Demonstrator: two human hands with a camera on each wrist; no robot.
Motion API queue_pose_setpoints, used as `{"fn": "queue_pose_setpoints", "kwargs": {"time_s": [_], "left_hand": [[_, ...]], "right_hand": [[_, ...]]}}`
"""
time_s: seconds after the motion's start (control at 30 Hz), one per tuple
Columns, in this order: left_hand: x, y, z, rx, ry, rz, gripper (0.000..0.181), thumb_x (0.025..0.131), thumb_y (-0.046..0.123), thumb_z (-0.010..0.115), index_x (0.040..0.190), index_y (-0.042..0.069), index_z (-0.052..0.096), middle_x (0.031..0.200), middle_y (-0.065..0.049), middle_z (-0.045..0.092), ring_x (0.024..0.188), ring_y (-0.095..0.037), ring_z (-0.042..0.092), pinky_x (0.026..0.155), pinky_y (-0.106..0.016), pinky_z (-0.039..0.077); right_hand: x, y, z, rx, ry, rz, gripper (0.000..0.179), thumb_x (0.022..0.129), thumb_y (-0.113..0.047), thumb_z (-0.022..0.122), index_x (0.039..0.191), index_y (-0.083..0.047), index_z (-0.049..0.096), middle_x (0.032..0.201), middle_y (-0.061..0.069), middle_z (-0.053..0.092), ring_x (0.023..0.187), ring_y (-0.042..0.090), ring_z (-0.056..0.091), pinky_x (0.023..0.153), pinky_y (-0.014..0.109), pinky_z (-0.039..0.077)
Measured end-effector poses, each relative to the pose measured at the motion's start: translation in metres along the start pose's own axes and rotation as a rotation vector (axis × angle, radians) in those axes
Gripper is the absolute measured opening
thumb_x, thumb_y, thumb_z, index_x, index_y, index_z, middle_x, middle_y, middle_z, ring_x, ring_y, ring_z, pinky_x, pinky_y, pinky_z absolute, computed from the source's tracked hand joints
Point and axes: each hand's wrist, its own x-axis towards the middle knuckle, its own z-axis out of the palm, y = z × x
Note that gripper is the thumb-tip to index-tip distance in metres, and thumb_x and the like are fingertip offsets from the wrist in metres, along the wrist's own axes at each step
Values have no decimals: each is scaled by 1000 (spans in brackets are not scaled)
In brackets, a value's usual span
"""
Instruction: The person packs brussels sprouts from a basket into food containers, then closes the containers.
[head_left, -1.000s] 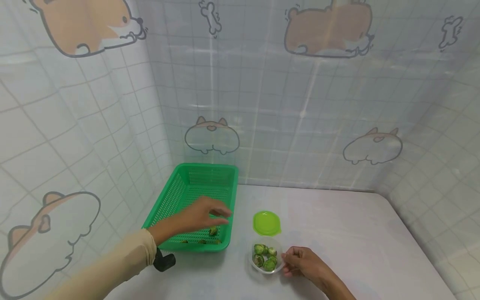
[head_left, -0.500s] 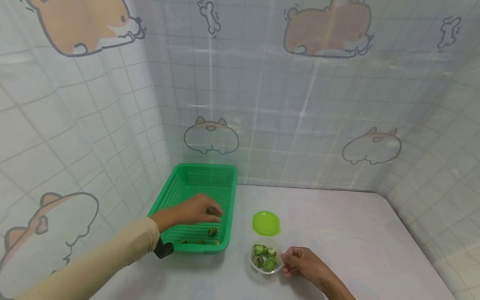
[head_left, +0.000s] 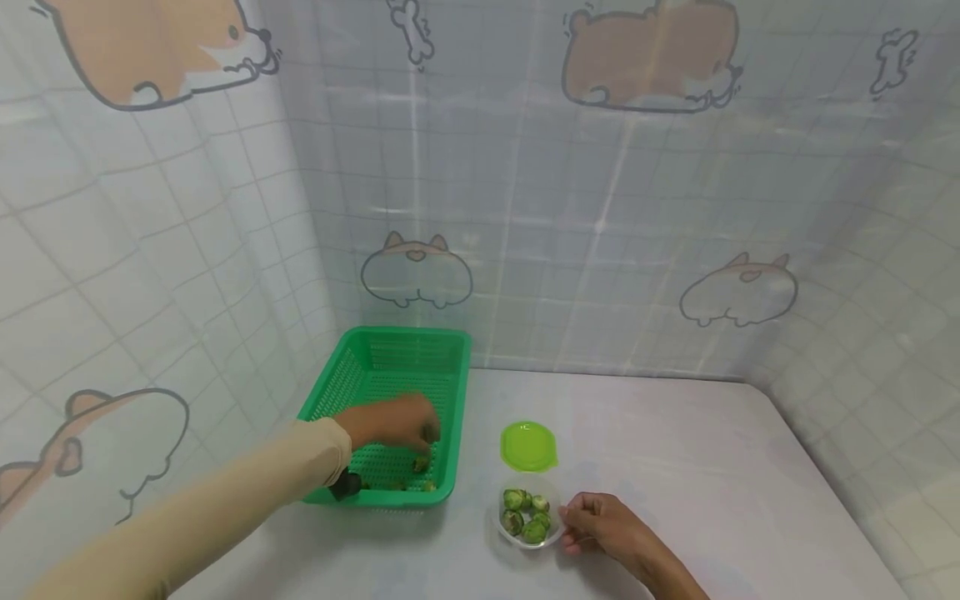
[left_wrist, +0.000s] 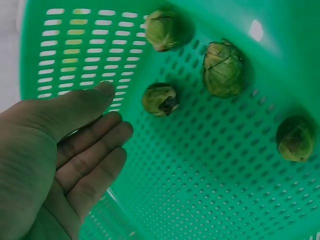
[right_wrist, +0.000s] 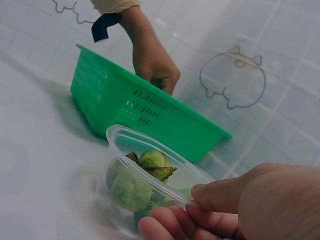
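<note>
My left hand (head_left: pixel 401 421) is down inside the green perforated basket (head_left: pixel 459 400), its fingers loosely bent around nothing. Several Brussels sprouts (left_wrist: pixel 224 70) lie on the basket floor, and in the left wrist view the nearest sprout (left_wrist: pixel 160 99) is just beyond the fingertips. With thumb and fingers, my right hand (head_left: pixel 607 525) pinches the rim of a clear plastic bowl (right_wrist: pixel 113 136) standing on the table. Several more sprouts (head_left: pixel 534 531) sit in this bowl, greener than those in the basket.
A lime-green lid (head_left: pixel 528 446) lies flat on the white table (head_left: pixel 660 442), just behind the bowl. Sheeting printed with cartoon dogs (head_left: pixel 600 250) walls the table at the back and both sides. A dark strap (head_left: pixel 347 483) is at my left wrist.
My left hand has come from the basket's right rim back over its middle and lowered toward the sprouts, its fingers drawing in. The right hand keeps its grip on the bowl.
</note>
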Motion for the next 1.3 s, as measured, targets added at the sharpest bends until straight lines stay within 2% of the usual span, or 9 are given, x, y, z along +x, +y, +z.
{"fn": "queue_pose_setpoints", "kwargs": {"time_s": [0.17,0.33,0.53,0.9,1.13,1.3], "left_hand": [[7,-5,10,36,-35,-12,21,85,17,82,104,10,80,101,0,77,91,-9,70,75,-24,57],[7,3,14,42,-64,-57,24,82,17,85,104,8,80,100,-1,77,90,-11,71,75,-24,58],[7,4,21,91,-85,-76,22,81,17,86,101,9,80,92,2,77,83,-7,70,71,-22,57],[5,5,22,149,-91,-88,20,80,14,86,99,10,81,88,4,76,79,-4,67,68,-21,56],[3,5,23,123,-81,-91,16,80,12,86,95,11,81,83,6,74,75,-3,66,66,-20,56],[-2,5,19,91,-59,-91,19,81,13,85,99,9,80,91,2,77,85,-9,71,73,-24,58]], "right_hand": [[2,0,0,10,-5,-5,26,99,-27,65,93,-1,61,86,8,68,77,16,68,74,32,60],[3,1,0,21,-13,-9,26,99,-26,66,93,-1,61,86,8,68,77,16,68,74,32,60],[1,0,0,16,-9,-4,26,99,-27,65,93,-2,61,86,8,68,77,17,68,74,32,60],[1,-1,1,11,3,7,26,99,-26,65,94,-1,61,86,8,68,77,16,68,74,32,61],[0,-1,1,12,2,0,25,99,-26,65,93,-1,62,85,7,68,76,15,68,74,31,61],[0,-1,0,14,-2,-6,27,98,-27,67,94,-1,62,85,8,68,76,15,68,74,31,61]]}}
